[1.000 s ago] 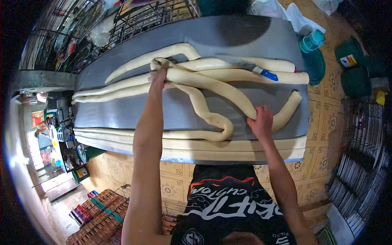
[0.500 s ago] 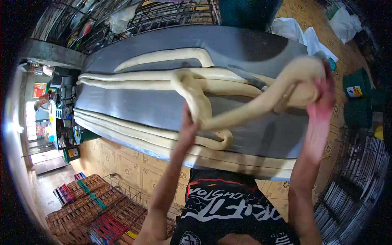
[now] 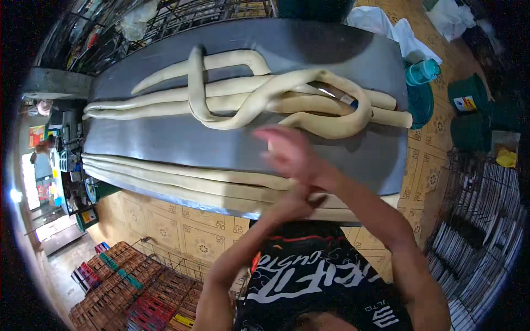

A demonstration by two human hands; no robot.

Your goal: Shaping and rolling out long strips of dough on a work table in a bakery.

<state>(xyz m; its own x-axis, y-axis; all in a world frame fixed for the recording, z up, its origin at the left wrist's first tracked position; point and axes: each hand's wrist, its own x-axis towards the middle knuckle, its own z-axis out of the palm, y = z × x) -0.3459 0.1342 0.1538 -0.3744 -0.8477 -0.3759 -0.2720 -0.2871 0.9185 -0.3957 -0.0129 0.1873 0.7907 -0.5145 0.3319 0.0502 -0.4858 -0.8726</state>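
Observation:
A long rope of pale dough (image 3: 223, 120) lies in a twisted loop across two straight dough ropes in the middle of the grey table (image 3: 149, 138). Just in front of it, my right hand (image 3: 290, 150) is over the table, blurred, fingers apart and nothing in them. My left hand (image 3: 298, 203) is crossed beneath my right wrist, beside several parallel dough ropes (image 3: 221, 190) along the near edge; its fingers are smeared and partly hidden. Inside the loop shows part of a narrow tool (image 3: 349, 101), mostly covered by dough. Farther back lies a shorter, bent dough rope (image 3: 165, 74).
Wire racks (image 3: 221, 14) stand behind the table. A teal container (image 3: 422, 73) and white cloth (image 3: 381, 25) are at its right end, with dark green buckets (image 3: 468, 98) beyond. Stacked brown crates (image 3: 132, 287) stand on the tiled floor at lower left; more racks are at right.
The dough rope that both hands were holding and swinging has been let go and now lies looped on the table. My right hand has come in from the far right; my left hand has moved nearer.

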